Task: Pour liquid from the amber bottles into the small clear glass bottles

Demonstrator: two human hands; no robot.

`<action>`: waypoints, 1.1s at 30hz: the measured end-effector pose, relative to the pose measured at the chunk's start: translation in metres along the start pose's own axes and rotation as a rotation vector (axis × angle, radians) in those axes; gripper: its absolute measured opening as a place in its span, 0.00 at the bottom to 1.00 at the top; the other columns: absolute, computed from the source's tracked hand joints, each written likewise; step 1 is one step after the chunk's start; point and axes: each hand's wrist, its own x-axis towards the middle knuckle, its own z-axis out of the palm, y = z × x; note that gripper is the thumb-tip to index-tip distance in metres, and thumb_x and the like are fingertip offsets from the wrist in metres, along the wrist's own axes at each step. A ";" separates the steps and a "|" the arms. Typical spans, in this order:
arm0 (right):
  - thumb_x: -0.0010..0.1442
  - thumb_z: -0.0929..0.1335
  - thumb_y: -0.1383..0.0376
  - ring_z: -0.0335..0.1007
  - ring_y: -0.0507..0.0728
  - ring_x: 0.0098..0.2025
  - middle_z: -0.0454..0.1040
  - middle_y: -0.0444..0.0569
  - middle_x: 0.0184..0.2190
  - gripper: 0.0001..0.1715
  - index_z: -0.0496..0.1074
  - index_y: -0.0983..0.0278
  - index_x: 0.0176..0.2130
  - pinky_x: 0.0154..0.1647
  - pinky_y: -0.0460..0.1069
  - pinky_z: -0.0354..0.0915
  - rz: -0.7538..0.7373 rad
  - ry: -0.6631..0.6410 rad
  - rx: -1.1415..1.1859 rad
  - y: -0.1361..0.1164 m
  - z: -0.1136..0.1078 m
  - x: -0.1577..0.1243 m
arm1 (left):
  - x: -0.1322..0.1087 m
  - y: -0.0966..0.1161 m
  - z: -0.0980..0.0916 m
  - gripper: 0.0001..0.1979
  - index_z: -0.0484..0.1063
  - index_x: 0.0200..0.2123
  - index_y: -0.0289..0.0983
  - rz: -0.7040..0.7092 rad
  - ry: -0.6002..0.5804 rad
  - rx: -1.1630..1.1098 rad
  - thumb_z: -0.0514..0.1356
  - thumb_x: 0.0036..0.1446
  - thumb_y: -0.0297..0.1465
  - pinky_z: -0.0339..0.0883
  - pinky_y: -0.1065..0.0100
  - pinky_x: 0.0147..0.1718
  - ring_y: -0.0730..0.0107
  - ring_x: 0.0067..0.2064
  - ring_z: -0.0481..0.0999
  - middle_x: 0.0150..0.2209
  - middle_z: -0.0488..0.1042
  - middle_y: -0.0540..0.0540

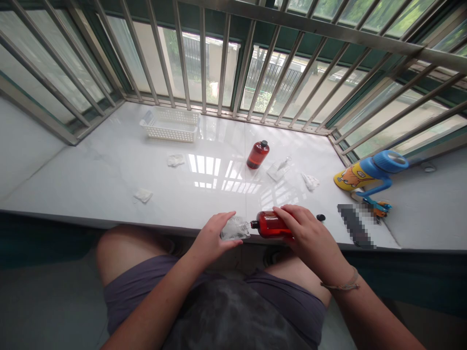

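Note:
Near the front edge of the white counter, my left hand (215, 232) is wrapped round a small clear glass bottle (235, 229). My right hand (301, 226) grips a red-brown bottle (269, 224) that is tipped on its side. Its uncapped black-threaded neck points left at the mouth of the glass bottle; whether the two touch I cannot tell. A small black cap (320, 218) lies just beyond my right hand. Farther back stands a second red-brown bottle (257, 154) with a black cap on, partly filled with dark liquid.
A white perforated basket (170, 125) sits at the back left. Crumpled tissues (175, 160) lie about the counter (105, 165). A clear glass piece (279, 168) rests by the capped bottle. At right are a blue-and-yellow water bottle (365, 171) and a blurred dark object (355, 226). Metal bars line the window.

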 end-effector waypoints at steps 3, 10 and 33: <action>0.60 0.68 0.76 0.70 0.71 0.60 0.72 0.62 0.61 0.44 0.62 0.61 0.72 0.60 0.66 0.75 -0.001 0.002 0.000 0.000 -0.001 0.000 | 0.000 -0.001 0.000 0.42 0.68 0.71 0.47 0.023 -0.001 0.010 0.78 0.57 0.37 0.70 0.48 0.68 0.50 0.66 0.76 0.65 0.76 0.41; 0.60 0.68 0.76 0.70 0.72 0.60 0.72 0.62 0.61 0.43 0.62 0.62 0.71 0.59 0.66 0.75 0.000 -0.003 -0.009 -0.001 -0.002 0.002 | 0.001 -0.003 0.001 0.43 0.66 0.73 0.48 0.054 0.003 0.039 0.77 0.58 0.38 0.71 0.48 0.68 0.50 0.66 0.76 0.65 0.76 0.41; 0.61 0.68 0.76 0.70 0.71 0.60 0.73 0.62 0.60 0.40 0.65 0.64 0.70 0.59 0.65 0.76 -0.018 0.006 -0.042 -0.003 -0.007 0.005 | 0.001 -0.003 0.001 0.43 0.66 0.72 0.46 0.057 -0.014 0.022 0.77 0.58 0.37 0.69 0.48 0.69 0.49 0.67 0.75 0.65 0.75 0.39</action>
